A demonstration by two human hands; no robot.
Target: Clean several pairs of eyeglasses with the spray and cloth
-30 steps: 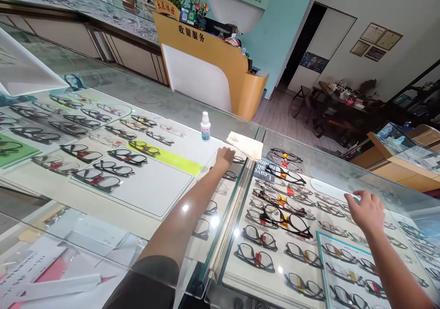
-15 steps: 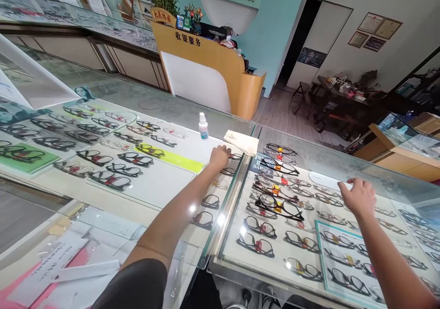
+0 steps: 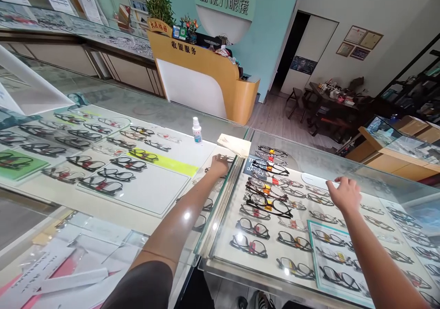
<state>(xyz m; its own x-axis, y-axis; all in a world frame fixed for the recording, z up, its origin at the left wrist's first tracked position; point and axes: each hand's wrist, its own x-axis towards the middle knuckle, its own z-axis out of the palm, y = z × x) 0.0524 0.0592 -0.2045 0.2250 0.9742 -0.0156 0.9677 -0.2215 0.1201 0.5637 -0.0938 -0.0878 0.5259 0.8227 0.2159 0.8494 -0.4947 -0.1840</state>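
Note:
My left arm reaches far forward into the left display case [image 3: 161,208]. My left hand [image 3: 219,165] is at the far right column of glasses, fingers curled round a dark pair of glasses [image 3: 227,159]. Just beyond it on the glass top lie a pale folded cloth [image 3: 233,144] and a small white spray bottle [image 3: 196,130]. My right hand [image 3: 343,193] rests on the glass top of the right display case [image 3: 309,162], fingers apart and holding nothing, above rows of dark glasses [image 3: 268,203].
Both cases hold several rows of glasses on white trays. A metal seam [image 3: 223,208] divides the two cases. An orange cashier desk [image 3: 206,70] stands behind, with a doorway, a dark table and chairs [image 3: 326,98] to the right.
My left hand has drawn back a little from the cloth and closed on a pair of glasses. My right hand has slid left and slightly farther along the glass. The view has shifted.

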